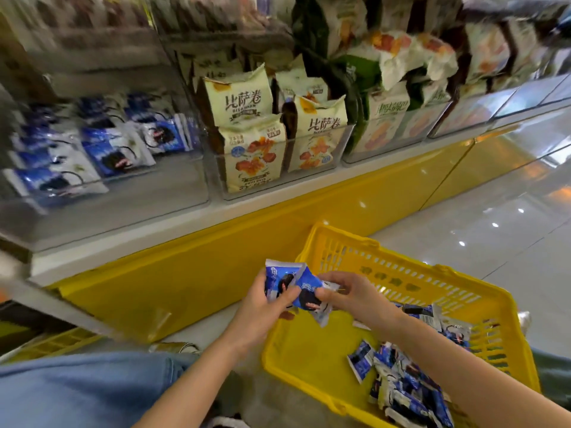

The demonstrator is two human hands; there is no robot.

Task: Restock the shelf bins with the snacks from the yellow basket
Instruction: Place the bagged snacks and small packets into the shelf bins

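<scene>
Crouched on a glossy pale tiled floor [494,217], spotted with reflected lights. Faced a shelf [123,239] with a white front edge, set on a smooth, shiny yellow base [200,267]. Found clear hard-plastic bins in a row on the shelf. Up and left of the grips, a wide bin [129,193] of small crinkly blue-and-white packs. Straight above the grips, tall cream bags [253,156] printed with orange shapes, upright in a narrower bin. Up and right, green and cream bags [383,118], too blurred to read.

Had a yellow plastic basket [386,267] on the floor, under and right of the grips: rectangular, slotted along its walls, smooth across the bottom. Had a loose heap [408,393] of the same blue packs in its near right part, below the right grip and well apart from it.

Clasped one blue packet [278,282] in the left grip [262,307], fingers curled behind its lower half, thumb laid across the front. Pinched a second packet [309,295] in the right grip [355,296], thumb and fingertips clenched on its right side. Held both packets touching each other, between the two grips, over the basket's left wall and well below the bins. Wore blue denim [77,381], soft and matte, down and left of the left grip.
</scene>
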